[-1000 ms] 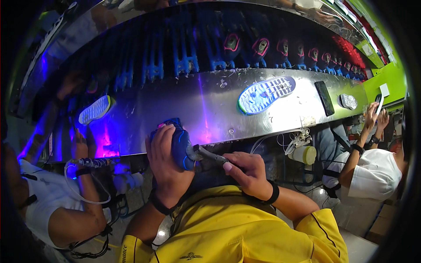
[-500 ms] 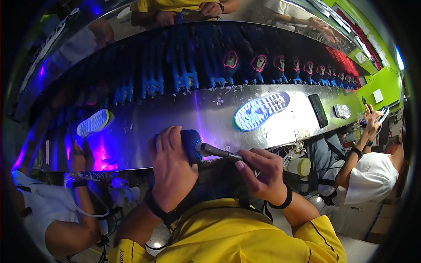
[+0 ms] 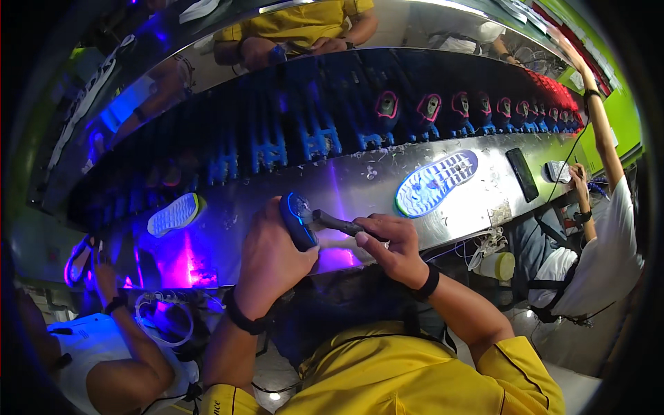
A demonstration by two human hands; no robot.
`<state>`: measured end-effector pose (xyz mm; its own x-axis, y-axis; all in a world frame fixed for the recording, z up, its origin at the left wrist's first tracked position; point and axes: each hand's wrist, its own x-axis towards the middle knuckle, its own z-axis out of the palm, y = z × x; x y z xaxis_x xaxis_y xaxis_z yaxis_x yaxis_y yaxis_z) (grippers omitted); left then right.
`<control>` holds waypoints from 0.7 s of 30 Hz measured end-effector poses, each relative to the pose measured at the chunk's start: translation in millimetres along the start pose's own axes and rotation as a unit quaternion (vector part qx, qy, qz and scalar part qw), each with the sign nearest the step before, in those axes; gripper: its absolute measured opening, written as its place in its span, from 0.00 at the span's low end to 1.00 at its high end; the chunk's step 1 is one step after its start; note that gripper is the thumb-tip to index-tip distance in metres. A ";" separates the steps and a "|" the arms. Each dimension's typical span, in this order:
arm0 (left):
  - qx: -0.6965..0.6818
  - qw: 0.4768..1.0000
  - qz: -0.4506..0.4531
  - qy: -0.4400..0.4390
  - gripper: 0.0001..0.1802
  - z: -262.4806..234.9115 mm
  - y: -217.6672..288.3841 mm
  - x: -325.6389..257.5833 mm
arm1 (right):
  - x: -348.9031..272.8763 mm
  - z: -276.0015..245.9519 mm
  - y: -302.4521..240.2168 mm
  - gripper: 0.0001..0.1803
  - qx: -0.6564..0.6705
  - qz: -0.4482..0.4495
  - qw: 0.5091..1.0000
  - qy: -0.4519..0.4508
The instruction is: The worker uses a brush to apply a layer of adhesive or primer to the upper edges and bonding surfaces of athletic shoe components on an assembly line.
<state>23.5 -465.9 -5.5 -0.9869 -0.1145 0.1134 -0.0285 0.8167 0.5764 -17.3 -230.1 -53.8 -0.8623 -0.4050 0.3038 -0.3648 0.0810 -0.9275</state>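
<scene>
Counter (image 3: 370, 197) glows purple near-edge, green wall (image 3: 628, 124) off its right end; left hand (image 3: 277, 252) clutching dark shoe (image 3: 299, 220), right hand (image 3: 398, 250) gripping brush-like tool (image 3: 337, 223).

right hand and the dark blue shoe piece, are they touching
Apart: the head view plainly shows metal bench between the right hand and the dark blue shoe piece.

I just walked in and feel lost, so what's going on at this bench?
A person in a yellow shirt grips a dark shoe piece in the left hand. The right hand holds a dark brush-like tool, its tip close to the piece's bottom; whether they touch is hard to tell. On the metal bench lie a larger pale sole and, farther left, a smaller one. Co-workers are on both sides.
</scene>
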 end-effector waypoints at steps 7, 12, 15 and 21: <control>-0.027 0.991 -0.087 -0.097 0.38 -23.7 -15.8 15.8 | -11.3 28.9 22.5 0.13 0.018 0.052 0.999 0.002; -0.065 0.985 -0.092 -0.132 0.39 -27.3 -32.4 19.5 | -25.4 41.4 27.7 0.13 -0.017 0.073 0.997 0.011; -0.064 0.988 -0.074 -0.123 0.46 -20.7 -50.8 18.1 | -30.0 47.8 33.0 0.14 -0.056 0.076 0.995 0.023; -0.166 0.985 -0.037 -0.041 0.59 -0.7 -97.8 3.2 | -36.3 49.3 36.9 0.18 -0.122 0.123 0.985 0.021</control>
<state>23.2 -546.5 -60.9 -0.9940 -0.1095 0.0026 -0.0614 0.5768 0.8146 17.9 -257.3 -109.8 -0.9469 -0.3089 0.0891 -0.2116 0.3901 -0.8961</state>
